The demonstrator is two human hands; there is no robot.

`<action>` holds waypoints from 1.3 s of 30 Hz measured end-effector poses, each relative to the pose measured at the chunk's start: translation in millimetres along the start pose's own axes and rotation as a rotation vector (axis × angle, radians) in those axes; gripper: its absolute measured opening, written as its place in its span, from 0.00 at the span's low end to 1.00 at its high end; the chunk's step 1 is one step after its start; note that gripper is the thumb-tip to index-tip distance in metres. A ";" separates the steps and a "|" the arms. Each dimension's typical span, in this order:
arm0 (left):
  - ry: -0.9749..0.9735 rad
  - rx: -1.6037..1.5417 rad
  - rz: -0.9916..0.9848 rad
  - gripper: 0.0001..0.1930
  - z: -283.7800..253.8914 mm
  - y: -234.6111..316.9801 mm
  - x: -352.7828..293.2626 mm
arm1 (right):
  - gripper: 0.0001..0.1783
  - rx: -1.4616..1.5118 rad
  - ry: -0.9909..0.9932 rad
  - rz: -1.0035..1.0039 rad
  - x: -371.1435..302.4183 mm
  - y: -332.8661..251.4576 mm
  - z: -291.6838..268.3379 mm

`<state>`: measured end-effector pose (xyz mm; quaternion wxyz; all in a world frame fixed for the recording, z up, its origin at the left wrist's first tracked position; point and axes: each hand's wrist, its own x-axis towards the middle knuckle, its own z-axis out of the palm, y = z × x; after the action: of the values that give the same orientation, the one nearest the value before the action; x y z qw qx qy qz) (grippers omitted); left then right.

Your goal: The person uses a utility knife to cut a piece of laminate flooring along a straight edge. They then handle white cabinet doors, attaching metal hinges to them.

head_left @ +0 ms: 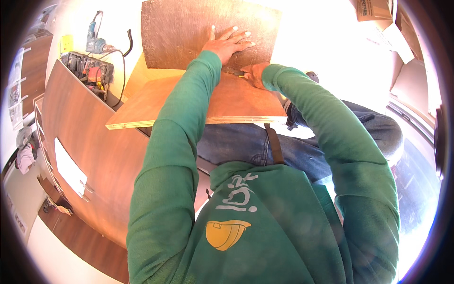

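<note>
Head view, looking down over green sleeves.

Left hand (227,43): fingers spread and flat, palm down on the dark brown sheet (189,28) in the upper centre of the frame. It grips nothing; it presses.

Right hand (255,74): just below and right of the left, at the lower edge of the dark sheet. Fingers curled around a small tool with a yellow tip (240,74), possibly a pencil or knife; too small to tell which. Tip sits at the seam where the dark sheet meets the plywood board (189,106).

Dark sheet: thin, matte, lying flat over the far part of the plywood and over a paler panel (137,73) beneath it. Judged light and somewhat flexible; likely to slide on the board unless held down, so the flat palm near the working edge looks like the right hold. To lift, take it by two edges, as a thin sheet may crack or sag.

Plywood board: thick, layered edge visible at the front, resting across the person's lap (blue jeans). Judged stiff and fairly heavy; best carried by opposite long edges.

Surroundings: large curved brown panel (90,142) at left of frame; blue power drill (97,45) and open tool case (90,73) upper left; cardboard boxes (378,14) upper right.
</note>
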<state>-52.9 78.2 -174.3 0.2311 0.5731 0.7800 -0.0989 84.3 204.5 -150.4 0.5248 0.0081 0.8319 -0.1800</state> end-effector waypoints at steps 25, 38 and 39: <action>-0.008 0.056 -0.022 0.58 -0.9 11.4 2.2 | 0.25 0.107 0.128 -0.170 -76.6 91.5 37.7; 0.022 0.075 -0.020 0.54 10.0 5.4 5.8 | 0.27 -0.167 0.029 -0.031 -21.0 45.1 18.5; 0.029 0.076 -0.016 0.54 9.9 3.4 7.8 | 0.27 -0.223 0.042 -0.050 -27.0 64.0 23.5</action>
<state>-49.1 81.8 -186.3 0.1970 0.5767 0.7834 -0.1222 129.9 261.8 -154.4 0.5003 -0.0670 0.8575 -0.0992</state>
